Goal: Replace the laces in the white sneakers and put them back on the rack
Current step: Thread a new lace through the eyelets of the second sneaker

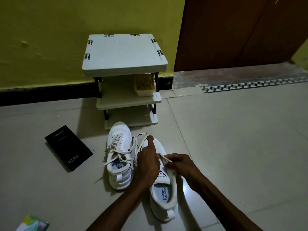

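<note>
Nearest, a white sneaker (164, 197) stands on the floor (233, 147), heel toward the camera, under both hands. The right hand (179, 164) pinches its eyelet edge beside the tongue. The left hand (148, 161), fingers curled, grips a lace (141, 145) that runs beyond its knuckles. Just left of it is the second sneaker (119, 147), loosely laced. Further left lies a black phone box (68, 148). Beyond the hands a white rack (125, 54) stands against the wall, with a tub (144, 86) on its middle shelf.
</note>
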Tool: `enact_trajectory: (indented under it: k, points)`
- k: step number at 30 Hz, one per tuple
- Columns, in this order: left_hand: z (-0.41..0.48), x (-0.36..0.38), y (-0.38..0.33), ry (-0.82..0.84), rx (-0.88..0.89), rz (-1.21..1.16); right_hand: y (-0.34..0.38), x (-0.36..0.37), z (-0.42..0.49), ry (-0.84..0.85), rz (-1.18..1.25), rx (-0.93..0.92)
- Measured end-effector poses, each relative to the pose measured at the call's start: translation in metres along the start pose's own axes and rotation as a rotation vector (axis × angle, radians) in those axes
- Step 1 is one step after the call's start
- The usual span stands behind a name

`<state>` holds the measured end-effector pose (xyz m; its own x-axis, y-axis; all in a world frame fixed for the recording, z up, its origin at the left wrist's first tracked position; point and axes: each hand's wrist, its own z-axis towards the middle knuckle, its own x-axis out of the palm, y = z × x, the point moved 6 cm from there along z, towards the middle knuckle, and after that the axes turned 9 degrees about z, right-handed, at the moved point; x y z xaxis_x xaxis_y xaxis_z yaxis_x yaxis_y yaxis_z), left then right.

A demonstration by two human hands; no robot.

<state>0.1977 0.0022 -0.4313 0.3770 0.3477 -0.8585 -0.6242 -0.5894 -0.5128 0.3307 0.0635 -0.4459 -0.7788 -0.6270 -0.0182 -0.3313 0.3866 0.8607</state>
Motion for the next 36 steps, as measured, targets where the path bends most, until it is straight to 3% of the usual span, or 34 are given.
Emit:
enact_trajectory:
  k: [6,13,20,32,36]
  points:
    - [-0.002,-0.001,-0.004,0.058,-0.018,0.046,0.003,0.001,-0.004,0.026,-0.037,-0.075]
    - [-0.003,0.006,0.014,0.054,-0.067,-0.275,0.003,0.002,-0.003,-0.031,-0.058,-0.146]
    - [-0.01,0.001,0.003,-0.003,-0.049,-0.162,0.005,0.001,-0.001,0.006,-0.131,-0.199]
    - [-0.011,0.002,0.008,-0.056,-0.144,-0.189,0.009,0.007,0.006,-0.012,-0.472,-0.336]
    - [-0.007,0.007,0.017,-0.048,-0.144,-0.267,0.011,0.002,0.006,0.067,-0.339,-0.229]
